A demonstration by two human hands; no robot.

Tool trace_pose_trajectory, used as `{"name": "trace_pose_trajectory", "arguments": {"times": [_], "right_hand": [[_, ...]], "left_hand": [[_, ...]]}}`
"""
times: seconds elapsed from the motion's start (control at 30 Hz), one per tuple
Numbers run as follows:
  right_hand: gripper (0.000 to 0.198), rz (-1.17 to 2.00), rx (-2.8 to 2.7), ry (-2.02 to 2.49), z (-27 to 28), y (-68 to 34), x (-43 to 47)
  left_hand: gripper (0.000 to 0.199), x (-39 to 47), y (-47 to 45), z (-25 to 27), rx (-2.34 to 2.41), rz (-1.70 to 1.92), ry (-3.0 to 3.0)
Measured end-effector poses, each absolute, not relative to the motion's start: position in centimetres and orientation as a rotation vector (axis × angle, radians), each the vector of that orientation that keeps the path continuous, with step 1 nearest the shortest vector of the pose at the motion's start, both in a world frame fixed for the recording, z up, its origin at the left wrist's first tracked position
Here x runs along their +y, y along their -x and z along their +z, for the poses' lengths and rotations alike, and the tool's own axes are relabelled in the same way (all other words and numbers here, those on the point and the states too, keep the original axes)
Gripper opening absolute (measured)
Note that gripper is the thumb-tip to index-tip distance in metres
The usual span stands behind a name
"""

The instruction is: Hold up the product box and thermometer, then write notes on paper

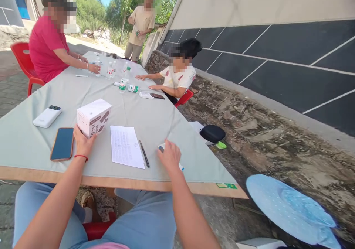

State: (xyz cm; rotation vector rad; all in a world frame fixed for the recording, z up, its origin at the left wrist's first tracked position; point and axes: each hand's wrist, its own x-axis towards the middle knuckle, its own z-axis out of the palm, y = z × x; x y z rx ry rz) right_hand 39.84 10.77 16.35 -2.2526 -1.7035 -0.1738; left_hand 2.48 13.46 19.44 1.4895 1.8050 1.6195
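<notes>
My left hand [84,142] is closed round the lower part of a white and brown box [93,116], which stands tilted near the table's left front. Beside that hand lies a phone in an orange-brown case [62,144], with a white power bank [47,116] behind it. My right hand [169,156] has its fingers curled over a small flat white object [181,166] with a dark patch and a blue end; the hand covers most of it. Between my hands are a sheet of written paper [126,146] and a black pen [144,153].
The grey-green cloth covers a long table [91,171]. Farther back stand several bottles, including a green-capped one [123,81], near a dark phone [157,95]. Two people sit along the sides; another stands at the far end. A light-blue hat [288,204] is low on the right.
</notes>
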Motion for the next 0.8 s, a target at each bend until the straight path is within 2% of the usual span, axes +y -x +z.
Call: {"name": "trace_pose_trajectory", "arguments": {"times": [0.07, 0.13, 0.27, 0.37, 0.47, 0.53, 0.67, 0.8], "right_hand": [[0.057, 0.004, -1.568, 2.549, 16.7, -41.2, 9.9], [0.055, 0.170, -1.600, 2.640, 17.0, -42.2, 9.4], [0.049, 0.303, -1.622, 2.610, 17.4, -42.7, 9.0], [0.031, 0.418, -1.596, 2.499, 17.8, -42.1, 8.9], [0.020, 0.504, -1.508, 2.240, 19.0, -40.1, 8.5], [0.028, 0.604, -1.355, 1.942, 20.3, -37.4, 7.8], [0.051, 1.034, -1.125, 1.243, 23.4, -30.0, 5.9], [0.041, 1.111, -1.141, 0.959, 25.0, -23.8, 5.2]], "left_hand": [[0.085, 13.4, -2.6, 19.4, 1.812, 1.640, -1.449], [0.078, 13.4, -2.7, 19.3, 1.825, 1.650, -1.398], [0.067, 13.0, -2.4, 19.2, 1.804, 1.706, -1.358], [0.057, 12.4, -2.3, 19.4, 1.629, 1.770, -1.344], [0.056, 11.7, -2.5, 19.6, 1.409, 1.775, -1.282], [0.059, 11.4, -2.7, 19.6, 1.327, 1.736, -1.269], [0.063, 11.2, -3.1, 19.4, 1.332, 1.557, -1.408], [0.059, 11.3, -3.3, 19.5, 1.364, 1.403, -1.623]]}}
